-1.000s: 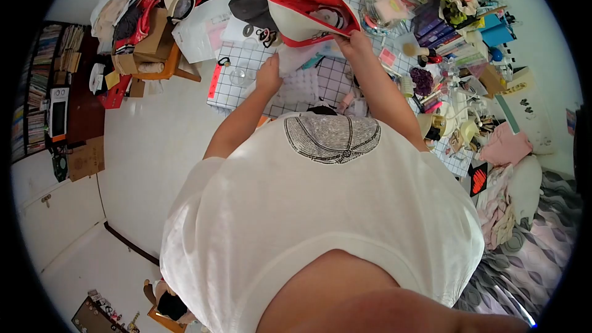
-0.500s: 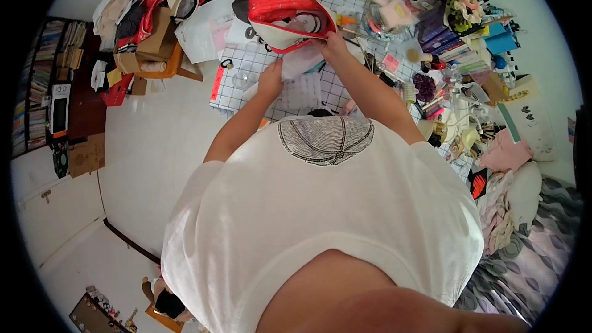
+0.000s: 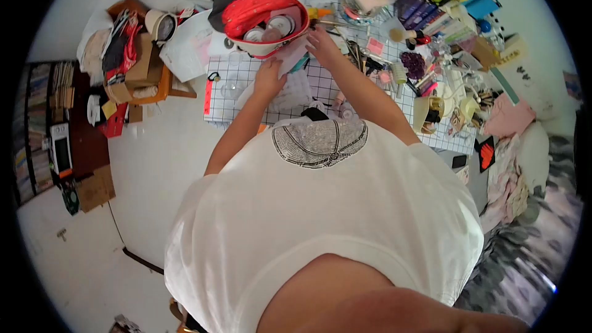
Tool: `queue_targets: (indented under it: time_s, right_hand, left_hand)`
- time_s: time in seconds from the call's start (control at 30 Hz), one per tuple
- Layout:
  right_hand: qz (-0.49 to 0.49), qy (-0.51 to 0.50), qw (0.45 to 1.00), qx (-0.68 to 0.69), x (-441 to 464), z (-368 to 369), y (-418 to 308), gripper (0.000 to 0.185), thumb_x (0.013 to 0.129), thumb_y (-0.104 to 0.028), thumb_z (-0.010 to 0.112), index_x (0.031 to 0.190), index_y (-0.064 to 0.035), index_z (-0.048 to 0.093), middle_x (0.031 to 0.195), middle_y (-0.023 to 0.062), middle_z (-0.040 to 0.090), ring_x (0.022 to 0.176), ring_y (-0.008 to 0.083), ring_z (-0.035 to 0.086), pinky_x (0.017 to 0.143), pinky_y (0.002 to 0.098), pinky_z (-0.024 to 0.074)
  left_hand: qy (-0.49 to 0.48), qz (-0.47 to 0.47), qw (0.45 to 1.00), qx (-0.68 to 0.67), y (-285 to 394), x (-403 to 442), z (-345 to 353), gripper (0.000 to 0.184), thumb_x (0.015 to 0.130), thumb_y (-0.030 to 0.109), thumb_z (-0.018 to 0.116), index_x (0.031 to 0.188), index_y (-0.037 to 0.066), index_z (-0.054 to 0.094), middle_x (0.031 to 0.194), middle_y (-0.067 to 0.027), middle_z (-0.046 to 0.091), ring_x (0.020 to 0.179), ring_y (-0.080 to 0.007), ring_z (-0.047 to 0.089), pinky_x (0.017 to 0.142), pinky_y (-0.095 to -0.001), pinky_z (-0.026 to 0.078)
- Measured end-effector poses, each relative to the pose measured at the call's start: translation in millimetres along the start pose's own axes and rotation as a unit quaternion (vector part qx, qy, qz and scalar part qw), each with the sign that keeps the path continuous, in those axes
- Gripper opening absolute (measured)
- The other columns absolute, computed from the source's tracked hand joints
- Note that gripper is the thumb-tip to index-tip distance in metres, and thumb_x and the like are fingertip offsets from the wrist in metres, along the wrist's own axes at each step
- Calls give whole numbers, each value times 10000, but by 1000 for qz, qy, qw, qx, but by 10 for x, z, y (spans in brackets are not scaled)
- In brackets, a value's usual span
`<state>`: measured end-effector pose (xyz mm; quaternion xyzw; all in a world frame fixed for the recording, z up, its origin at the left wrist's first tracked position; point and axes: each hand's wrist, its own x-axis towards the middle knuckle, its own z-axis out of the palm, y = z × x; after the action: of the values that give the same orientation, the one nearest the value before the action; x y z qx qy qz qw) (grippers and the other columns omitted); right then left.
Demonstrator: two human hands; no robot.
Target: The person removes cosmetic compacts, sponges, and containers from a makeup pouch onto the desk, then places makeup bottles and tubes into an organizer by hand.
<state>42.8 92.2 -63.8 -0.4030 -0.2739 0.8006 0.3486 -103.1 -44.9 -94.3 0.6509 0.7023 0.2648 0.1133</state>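
Observation:
A red and white zip bag (image 3: 262,15) stands open on the gridded tabletop, with round lidded jars (image 3: 280,25) inside. My right hand (image 3: 320,45) is at the bag's right corner, fingers apart and stretched out; whether the fingertips touch the bag is hard to see. Just below the bag, my left hand (image 3: 269,79) is closed at the left edge of a whitish, see-through sheet (image 3: 292,55). Its fingertips are partly hidden. Clear packaging (image 3: 293,91) lies to the right of my left hand.
Makeup brushes (image 3: 354,55), a pink compact (image 3: 374,46) and a purple scrunchie (image 3: 412,65) crowd the table's right side. A clear round container (image 3: 364,3) and books (image 3: 416,9) stand behind. Left of the table, a chair (image 3: 176,85) bears clothes and a box.
My right hand has let go of the bag's right edge. The bag has come down from its tilt and now sits with its opening up. My left hand stays by the sheet.

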Motion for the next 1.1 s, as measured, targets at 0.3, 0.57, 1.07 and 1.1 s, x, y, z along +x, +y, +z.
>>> queue_targets:
  time_s: [0.3, 0.57, 1.07, 1.1]
  right_hand:
    - [-122, 89, 982, -116, -574, -1058, -157, 602, 781, -128, 557, 1301, 5, 286, 1342, 152, 319, 1229, 223, 326, 991, 303, 260]
    - [-222, 147, 925, -271, -1211, -2171, -546, 332, 796, -75, 528, 1113, 14, 482, 1034, 105, 544, 949, 192, 519, 796, 293, 414]
    - [-112, 223, 633, -733, -1888, -3394, -1199, 696, 628, -382, 704, 1158, -37, 413, 1159, 205, 402, 1003, 417, 457, 807, 444, 442]
    - [-94, 216, 639, -732, -1891, -3362, -1234, 699, 629, -386, 702, 1161, -38, 412, 1158, 206, 404, 994, 422, 463, 799, 443, 446]
  left_hand:
    - [-14, 78, 993, -83, 693, 336, 343, 372, 681, 138, 610, 1031, 33, 542, 1112, -189, 503, 1028, -342, 475, 884, -399, 384]
    - [-51, 87, 983, -155, 1546, 392, 711, 286, 705, 125, 604, 970, 24, 566, 1083, -160, 513, 1013, -342, 475, 861, -400, 387]
    - [-109, 26, 963, -244, 2467, 408, 1264, 268, 744, 91, 569, 1003, 23, 554, 1046, -151, 515, 1002, -316, 483, 860, -355, 386]
    - [-108, 17, 960, -259, 2478, 413, 1267, 270, 744, 89, 568, 1005, 23, 556, 1041, -153, 519, 1001, -316, 486, 857, -353, 388]
